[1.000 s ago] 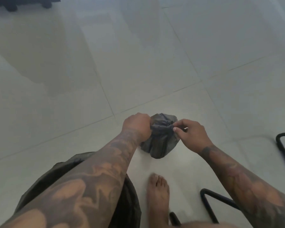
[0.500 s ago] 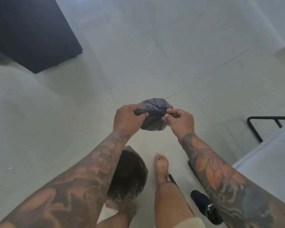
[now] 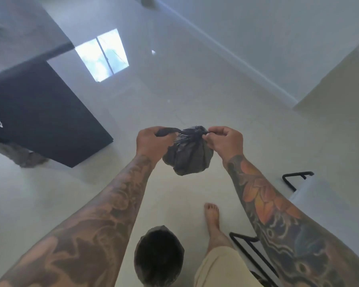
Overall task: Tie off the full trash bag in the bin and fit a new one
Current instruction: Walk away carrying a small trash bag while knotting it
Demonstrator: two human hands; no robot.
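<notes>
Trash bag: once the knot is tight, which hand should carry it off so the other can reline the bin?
Probably the left. The left hand grips a thick twisted tail of the trash bag, a firm hold; the right hand only pinches a thin end. The bin sits below between both arms.

A dark cabinet (image 3: 39, 112) stands on the pale tiled floor (image 3: 158, 96), and just beyond its far corner the tiles mirror a bright window reflection (image 3: 104, 54). Well to the cabinet's right, a black metal frame (image 3: 294, 177) adjoins a white surface (image 3: 327, 204).
</notes>
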